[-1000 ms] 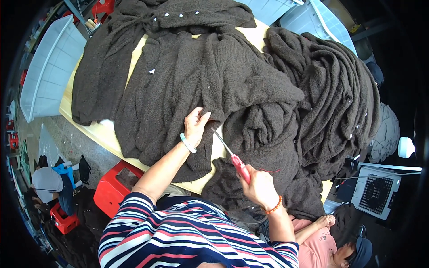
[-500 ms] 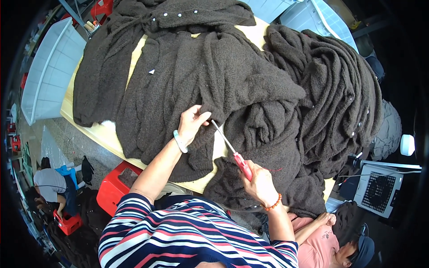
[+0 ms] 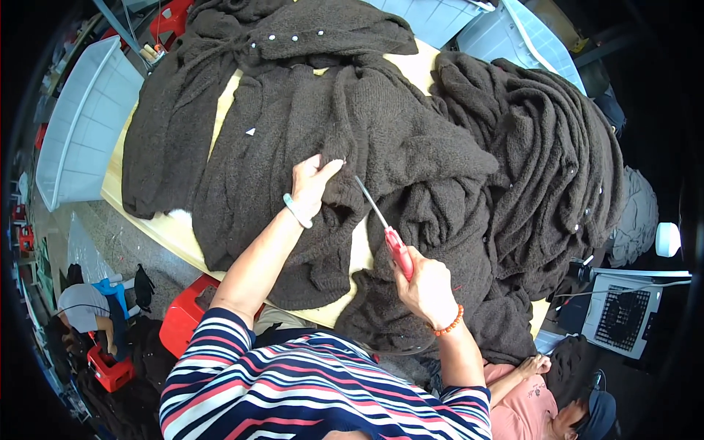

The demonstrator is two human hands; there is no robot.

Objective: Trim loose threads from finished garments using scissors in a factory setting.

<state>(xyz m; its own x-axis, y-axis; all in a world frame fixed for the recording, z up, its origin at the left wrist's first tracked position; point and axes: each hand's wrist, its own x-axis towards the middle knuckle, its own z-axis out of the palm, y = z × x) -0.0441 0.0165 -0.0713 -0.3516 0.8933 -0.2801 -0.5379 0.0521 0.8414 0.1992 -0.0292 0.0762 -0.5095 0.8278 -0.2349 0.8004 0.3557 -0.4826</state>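
Note:
My left hand [image 3: 309, 192] pinches a fold of a dark brown knitted sweater [image 3: 271, 169] between thumb and fingers. The sweater lies spread over the table. My right hand [image 3: 427, 292] is closed around a red-handled tool [image 3: 398, 251] with a long thin metal shaft. Its shaft slants up and left, with the tip close to the pinched fold. I cannot make out the shape of that tip. A small white triangular scrap lies on the sweater left of my hand.
More brown knitwear [image 3: 543, 161] is heaped at the right. Pale yellow tabletop [image 3: 165, 233] shows between garments. Plastic bins stand at the left [image 3: 88, 132] and far side. A red stool [image 3: 187, 315] is near my left elbow. A co-worker in a pink shirt [image 3: 521, 411] sits at lower right.
My left hand has moved slightly up with the fabric, and its thumb points further up. The tool's tip has come away from the fold and shifted up a little.

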